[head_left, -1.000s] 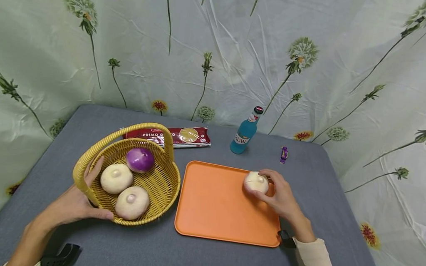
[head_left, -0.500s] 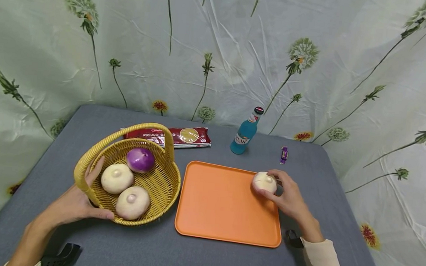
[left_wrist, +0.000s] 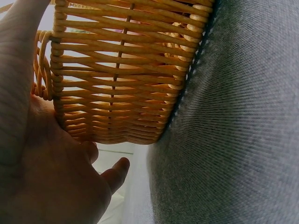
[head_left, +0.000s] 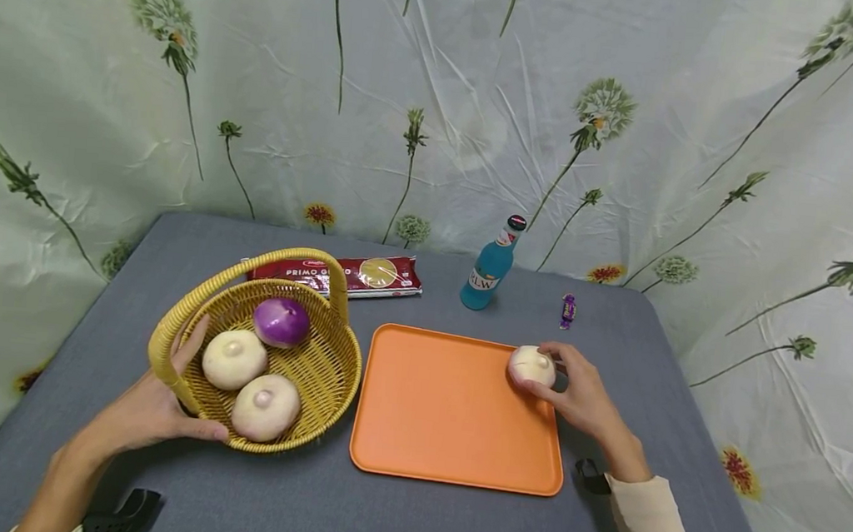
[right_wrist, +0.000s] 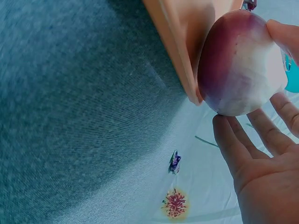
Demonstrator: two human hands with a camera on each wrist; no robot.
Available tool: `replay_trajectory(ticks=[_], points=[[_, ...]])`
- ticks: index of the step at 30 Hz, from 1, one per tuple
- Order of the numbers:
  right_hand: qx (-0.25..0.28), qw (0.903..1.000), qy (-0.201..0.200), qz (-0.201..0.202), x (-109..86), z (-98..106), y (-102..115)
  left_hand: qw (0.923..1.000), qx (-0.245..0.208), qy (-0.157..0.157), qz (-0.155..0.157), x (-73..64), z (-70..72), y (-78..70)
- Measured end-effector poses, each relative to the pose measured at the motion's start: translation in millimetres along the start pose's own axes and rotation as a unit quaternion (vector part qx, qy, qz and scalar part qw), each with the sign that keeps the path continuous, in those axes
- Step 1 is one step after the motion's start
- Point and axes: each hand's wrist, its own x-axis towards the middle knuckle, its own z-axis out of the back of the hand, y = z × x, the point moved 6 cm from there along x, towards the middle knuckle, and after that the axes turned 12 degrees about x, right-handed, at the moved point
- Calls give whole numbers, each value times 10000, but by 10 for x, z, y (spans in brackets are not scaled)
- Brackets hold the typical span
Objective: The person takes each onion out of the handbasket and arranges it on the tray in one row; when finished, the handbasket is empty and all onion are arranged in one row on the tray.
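My left hand (head_left: 136,414) grips the left side of a yellow wicker basket (head_left: 323,379), its thumb along the near rim and fingers by the handle. In the left wrist view the woven wall (left_wrist: 117,84) fills the upper part. Inside lie a purple turnip (head_left: 281,321) and two turnips with their white sides up, one (head_left: 234,359) behind the other (head_left: 266,408). At the far right corner of an orange tray (head_left: 452,418), my right hand (head_left: 585,399) holds another turnip (head_left: 532,366) between thumb and fingers. Its purple-and-white side (right_wrist: 238,65) shows in the right wrist view.
Behind the basket lies a red packet (head_left: 376,275) marked "Primo Gusto". A blue bottle (head_left: 488,271) stands behind the tray, and a small purple-wrapped candy (head_left: 568,311) lies to its right. A flower-patterned curtain (head_left: 467,136) hangs around the grey table (head_left: 406,523).
My right hand has moved slightly right with the turnip, toward the tray's far right corner, mostly in the first half second. The left hand and basket stay in place.
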Motion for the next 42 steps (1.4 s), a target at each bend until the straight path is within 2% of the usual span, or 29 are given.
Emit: replay_trajectory(ticks=[20, 42], points=[[-43, 9995, 193, -260, 39, -2, -72, 9999, -100, -48, -16, -6, -4, 10], [-171, 9989, 267, -357, 73, 6, -81, 9999, 123, -107, -9, -13, 1, 20]])
